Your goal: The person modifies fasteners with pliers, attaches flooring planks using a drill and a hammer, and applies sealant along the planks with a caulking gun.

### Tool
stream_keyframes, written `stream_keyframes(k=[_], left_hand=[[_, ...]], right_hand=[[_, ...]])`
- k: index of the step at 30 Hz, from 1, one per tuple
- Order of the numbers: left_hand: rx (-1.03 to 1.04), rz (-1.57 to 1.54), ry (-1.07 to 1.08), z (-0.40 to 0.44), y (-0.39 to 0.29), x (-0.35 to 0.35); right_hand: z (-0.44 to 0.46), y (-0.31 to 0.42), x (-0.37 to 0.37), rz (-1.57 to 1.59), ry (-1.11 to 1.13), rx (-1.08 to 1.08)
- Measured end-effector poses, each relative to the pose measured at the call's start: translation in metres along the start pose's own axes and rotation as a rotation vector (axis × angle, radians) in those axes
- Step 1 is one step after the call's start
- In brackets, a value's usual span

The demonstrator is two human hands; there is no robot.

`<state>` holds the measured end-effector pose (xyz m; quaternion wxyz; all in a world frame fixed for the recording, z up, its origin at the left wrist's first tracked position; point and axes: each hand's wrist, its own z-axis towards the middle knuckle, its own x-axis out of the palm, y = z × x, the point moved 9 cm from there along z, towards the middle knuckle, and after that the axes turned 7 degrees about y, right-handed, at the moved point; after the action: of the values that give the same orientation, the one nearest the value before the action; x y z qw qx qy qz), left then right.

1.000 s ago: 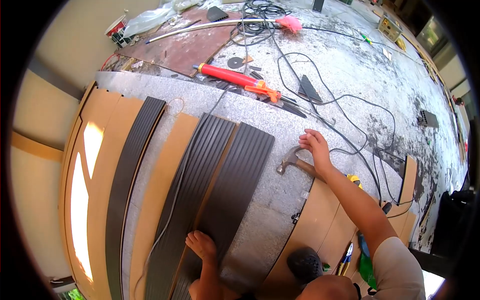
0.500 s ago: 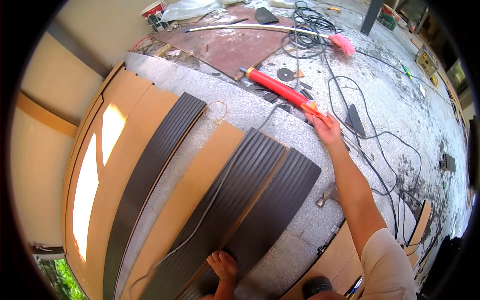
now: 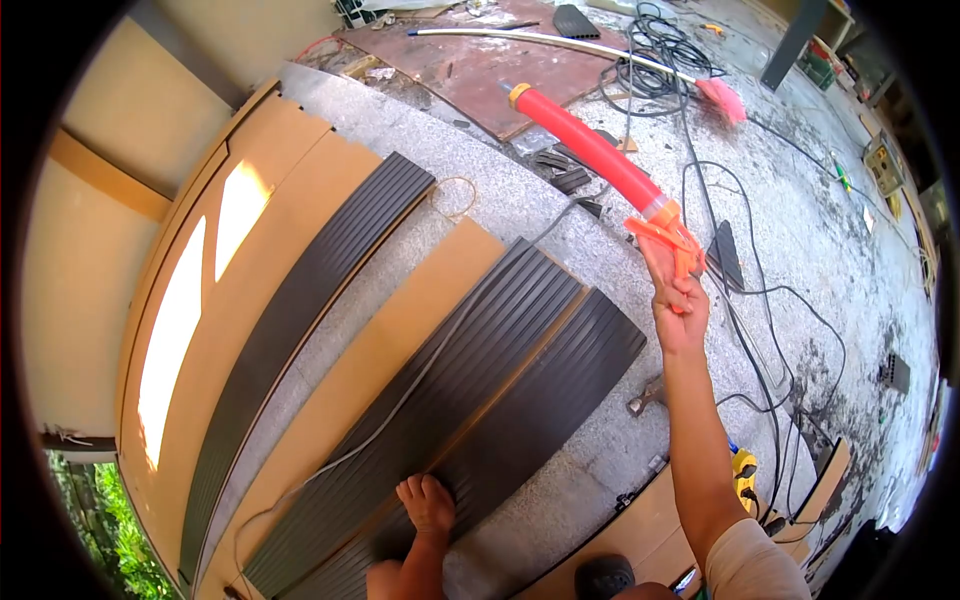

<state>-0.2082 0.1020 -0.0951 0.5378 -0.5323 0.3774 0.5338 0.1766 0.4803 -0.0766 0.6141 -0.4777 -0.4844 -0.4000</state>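
My right hand is wrapped round the orange handle of a red caulking gun, raised above the floor with its nozzle toward the upper left. My left hand rests by the seam between two dark ribbed panels, its fingers curled; what lies under them is hidden. One panel is on the left of that seam, the other panel on the right. A grey cable runs across the left panel. Beside it lies a plain tan board.
Another dark ribbed strip and tan boards lie to the left. A hammer is near my right forearm. Black cables, a pink-headed pole and a yellow power strip are on the floor.
The caulking gun has been lifted off the floor, and my right hand has closed round its handle. My left hand stays curled on the panels. The view has shifted slightly.
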Motion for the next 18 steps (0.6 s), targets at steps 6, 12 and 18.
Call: stream_keyframes(k=[6, 12, 18], left_hand=[[-0.016, 0.017, -0.043, -0.003, 0.001, -0.001], [-0.011, -0.128, -0.088, -0.003, 0.003, -0.008], [-0.150, -0.158, -0.210, -0.010, 0.008, -0.015]], right_hand=[[-0.167, -0.015, 0.076, -0.003, -0.093, -0.037], [-0.277, -0.002, 0.124, -0.081, -0.185, 0.146], [-0.341, -0.008, 0.122, 0.061, -0.208, 0.578]])
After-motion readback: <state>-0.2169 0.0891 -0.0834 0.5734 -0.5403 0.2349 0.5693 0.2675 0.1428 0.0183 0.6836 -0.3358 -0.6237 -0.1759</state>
